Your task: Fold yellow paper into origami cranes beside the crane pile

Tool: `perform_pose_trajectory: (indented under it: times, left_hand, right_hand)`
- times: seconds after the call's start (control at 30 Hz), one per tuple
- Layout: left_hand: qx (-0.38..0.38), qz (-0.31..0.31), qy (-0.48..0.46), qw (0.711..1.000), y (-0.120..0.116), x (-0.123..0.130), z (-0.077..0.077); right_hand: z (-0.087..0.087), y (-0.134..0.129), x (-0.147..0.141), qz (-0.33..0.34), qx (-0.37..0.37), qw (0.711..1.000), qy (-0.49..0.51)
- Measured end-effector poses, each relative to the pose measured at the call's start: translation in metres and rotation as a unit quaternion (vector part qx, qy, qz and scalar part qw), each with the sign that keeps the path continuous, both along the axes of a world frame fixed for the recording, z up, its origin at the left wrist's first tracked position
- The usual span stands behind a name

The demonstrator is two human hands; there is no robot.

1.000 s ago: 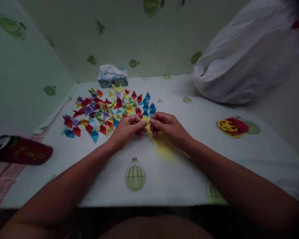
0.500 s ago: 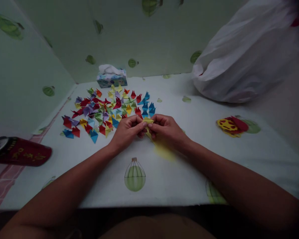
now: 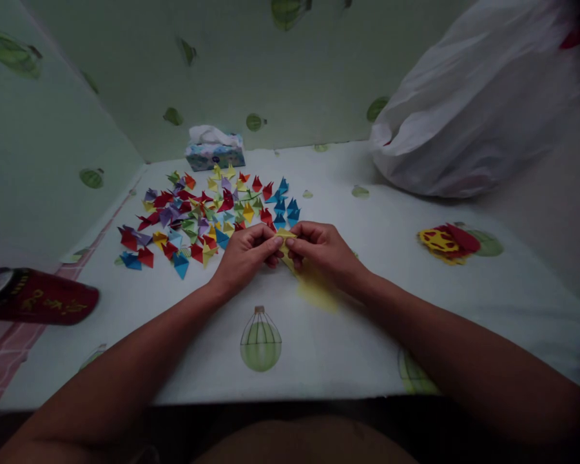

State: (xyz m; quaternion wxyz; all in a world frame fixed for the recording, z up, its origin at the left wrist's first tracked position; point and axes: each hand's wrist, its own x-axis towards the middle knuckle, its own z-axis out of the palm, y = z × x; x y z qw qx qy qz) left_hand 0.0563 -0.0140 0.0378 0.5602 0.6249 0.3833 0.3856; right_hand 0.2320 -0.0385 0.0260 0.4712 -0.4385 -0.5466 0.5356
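Note:
A small piece of folded yellow paper (image 3: 285, 233) is pinched between my two hands, just above the table. My left hand (image 3: 247, 252) grips its left side with thumb and bent fingers. On the other side my right hand (image 3: 323, 250) pinches it the same way, thumbs nearly meeting. Part of the paper hangs below the fingers; its exact folds are hidden. Directly behind my left hand spreads a group of many-coloured folded paper cranes (image 3: 226, 200), with several blue ones (image 3: 280, 209) at its right edge.
A patterned tissue box (image 3: 215, 156) stands at the back. On the left lies a dark red can (image 3: 53, 298). A bulging white plastic bag (image 3: 454, 122) sits at the back right, and red and yellow cut-out pieces (image 3: 447, 243) lie in front of it on the tablecloth (image 3: 328, 361).
The view has shifted very slightly. Both hands keep their pinch on the yellow paper, with only a tiny movement of the fingers and paper.

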Motion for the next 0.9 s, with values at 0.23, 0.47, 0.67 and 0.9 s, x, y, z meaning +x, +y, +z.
perform_pose_trajectory:
  times: [0.23,0.47,0.67,0.9]
  left_hand:
    - [-0.074,-0.016,-0.041,0.996,0.0053,-0.0020,-0.0059]
    - [-0.066,-0.026,-0.049,0.996,0.0068,-0.0027,-0.0070]
    - [-0.049,-0.025,-0.049,0.997,0.0070,-0.0029,-0.0067]
    - [-0.004,0.006,-0.027,1.000,0.0067,-0.0024,-0.0041]
  right_hand:
    - [0.0049,0.0006,0.0042,0.015,-0.005,0.999,0.044]
    - [0.0040,0.0015,0.0063,-0.032,0.014,0.999,0.027]
    - [0.0020,0.0002,0.0045,-0.020,-0.003,0.998,0.065]
    - [0.0032,-0.0009,0.0023,0.017,-0.002,0.999,0.036]
